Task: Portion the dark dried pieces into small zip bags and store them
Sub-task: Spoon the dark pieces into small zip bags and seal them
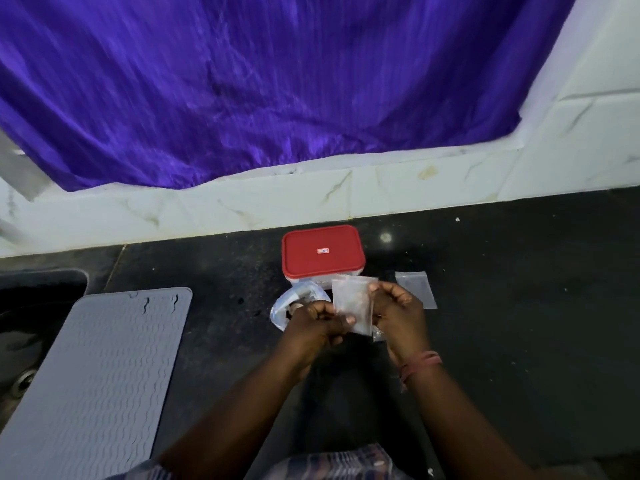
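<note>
- Zip bag (351,303): thin, limp, slippery film, held up above the tabletop (502,323), pinched at its side edges by left hand (317,323) and right hand (398,313).
- Light; best gripped near the seal strip.
- Red-lidded box (323,251) sits just behind.

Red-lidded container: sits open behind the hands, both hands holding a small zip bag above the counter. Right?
Not quite. The head view shows the red lid on the container, closed. The rest holds: it sits behind the left hand and right hand, both holding the small zip bag.
</note>
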The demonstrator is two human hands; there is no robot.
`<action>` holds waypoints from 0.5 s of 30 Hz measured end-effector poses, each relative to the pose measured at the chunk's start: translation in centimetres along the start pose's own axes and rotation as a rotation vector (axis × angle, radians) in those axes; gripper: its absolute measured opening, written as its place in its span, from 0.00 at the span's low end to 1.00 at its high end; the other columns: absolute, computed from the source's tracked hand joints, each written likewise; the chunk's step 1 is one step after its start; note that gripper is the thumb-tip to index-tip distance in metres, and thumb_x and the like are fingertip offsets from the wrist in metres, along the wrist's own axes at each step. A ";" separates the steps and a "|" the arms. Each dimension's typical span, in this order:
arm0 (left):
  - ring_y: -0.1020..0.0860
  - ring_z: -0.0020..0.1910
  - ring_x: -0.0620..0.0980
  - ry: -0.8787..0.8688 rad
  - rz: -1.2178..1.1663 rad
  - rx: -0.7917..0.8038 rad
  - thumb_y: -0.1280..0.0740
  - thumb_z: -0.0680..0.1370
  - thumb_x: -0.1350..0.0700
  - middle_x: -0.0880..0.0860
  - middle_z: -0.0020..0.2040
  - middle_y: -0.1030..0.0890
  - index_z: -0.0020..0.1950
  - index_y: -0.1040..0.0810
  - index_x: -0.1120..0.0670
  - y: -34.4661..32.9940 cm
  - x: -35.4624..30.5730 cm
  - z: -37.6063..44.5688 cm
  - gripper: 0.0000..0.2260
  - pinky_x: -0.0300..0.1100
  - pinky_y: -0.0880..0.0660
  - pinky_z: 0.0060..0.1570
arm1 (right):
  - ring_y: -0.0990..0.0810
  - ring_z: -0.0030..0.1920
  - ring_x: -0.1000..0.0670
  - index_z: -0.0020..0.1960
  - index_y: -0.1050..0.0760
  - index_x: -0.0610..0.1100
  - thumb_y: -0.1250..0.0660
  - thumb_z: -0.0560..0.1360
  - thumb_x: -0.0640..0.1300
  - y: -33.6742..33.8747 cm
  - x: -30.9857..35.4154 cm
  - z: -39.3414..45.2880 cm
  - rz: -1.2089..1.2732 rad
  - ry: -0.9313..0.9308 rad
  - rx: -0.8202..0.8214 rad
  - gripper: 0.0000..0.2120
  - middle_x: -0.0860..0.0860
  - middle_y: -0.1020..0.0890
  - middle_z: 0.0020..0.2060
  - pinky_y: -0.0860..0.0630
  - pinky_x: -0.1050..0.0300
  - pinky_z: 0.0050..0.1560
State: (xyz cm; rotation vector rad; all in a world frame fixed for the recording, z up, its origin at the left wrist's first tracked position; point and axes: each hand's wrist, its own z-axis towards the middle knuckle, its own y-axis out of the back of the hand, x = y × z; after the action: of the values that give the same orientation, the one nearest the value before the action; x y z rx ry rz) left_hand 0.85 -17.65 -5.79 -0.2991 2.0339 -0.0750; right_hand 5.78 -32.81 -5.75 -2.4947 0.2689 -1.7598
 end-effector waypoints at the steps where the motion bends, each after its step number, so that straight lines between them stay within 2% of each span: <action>1: 0.18 0.40 0.50 0.025 -0.012 -0.006 0.22 0.74 0.61 0.58 0.43 0.16 0.48 0.19 0.59 -0.8 0.2 0.4 0.08 0.42 0.22 0.40 | 0.14 0.49 0.42 0.53 0.17 0.42 0.27 0.75 0.43 0.7 -0.1 0.1 0.020 -0.074 0.024 0.08 0.44 0.13 0.46 0.17 0.44 0.51; 3: 0.16 0.42 0.50 0.076 -0.035 -0.020 0.24 0.75 0.61 0.57 0.45 0.14 0.49 0.19 0.58 -2.0 0.4 0.8 0.06 0.41 0.21 0.41 | 0.14 0.49 0.43 0.57 0.20 0.40 0.26 0.75 0.43 1.6 -0.3 -0.1 0.020 -0.208 0.116 0.12 0.42 0.14 0.49 0.16 0.48 0.47; 5: 0.15 0.43 0.51 0.128 -0.047 -0.045 0.25 0.77 0.58 0.59 0.47 0.13 0.51 0.18 0.59 -3.2 0.7 1.3 0.07 0.41 0.20 0.42 | 0.14 0.45 0.45 0.55 0.20 0.38 0.29 0.77 0.40 2.9 -0.6 -0.5 -0.028 -0.254 0.167 0.09 0.40 0.14 0.48 0.17 0.53 0.41; 7: 0.15 0.43 0.52 0.182 -0.025 -0.089 0.25 0.77 0.55 0.59 0.48 0.12 0.54 0.17 0.60 -4.3 1.3 1.7 0.10 0.42 0.19 0.42 | 0.14 0.42 0.45 0.52 0.20 0.36 0.30 0.78 0.37 4.1 -1.3 -0.7 -0.047 -0.261 0.126 0.05 0.39 0.14 0.45 0.18 0.55 0.38; 10: 0.16 0.42 0.50 0.288 0.014 -0.153 0.24 0.76 0.53 0.55 0.45 0.12 0.53 0.16 0.59 -5.8 2.4 2.4 0.11 0.42 0.19 0.41 | 0.16 0.38 0.45 0.50 0.20 0.32 0.30 0.76 0.33 6.0 -2.1 0.0 -0.062 -0.294 0.022 0.04 0.38 0.15 0.44 0.19 0.56 0.35; 13: 0.17 0.40 0.47 0.412 -0.052 -0.177 0.24 0.76 0.55 0.51 0.42 0.13 0.54 0.17 0.56 -7.3 3.5 2.9 0.09 0.40 0.21 0.37 | 0.17 0.34 0.46 0.46 0.20 0.34 0.27 0.74 0.33 7.6 -2.8 0.9 -0.112 -0.306 -0.015 0.03 0.38 0.15 0.40 0.20 0.57 0.31; 15: 0.16 0.41 0.47 0.420 -0.041 -0.225 0.24 0.76 0.55 0.52 0.44 0.13 0.57 0.17 0.57 -8.1 4.2 3.6 0.12 0.40 0.22 0.35 | 0.19 0.30 0.47 0.43 0.20 0.36 0.27 0.73 0.33 8.3 -3.5 1.4 -0.177 -0.300 -0.030 0.03 0.40 0.16 0.37 0.20 0.56 0.29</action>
State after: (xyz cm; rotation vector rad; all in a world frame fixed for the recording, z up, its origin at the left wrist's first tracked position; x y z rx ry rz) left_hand 3.59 -26.25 -9.66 -0.5000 2.4582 0.0728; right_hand 5.20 -40.32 -10.80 -2.8330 0.0556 -1.4113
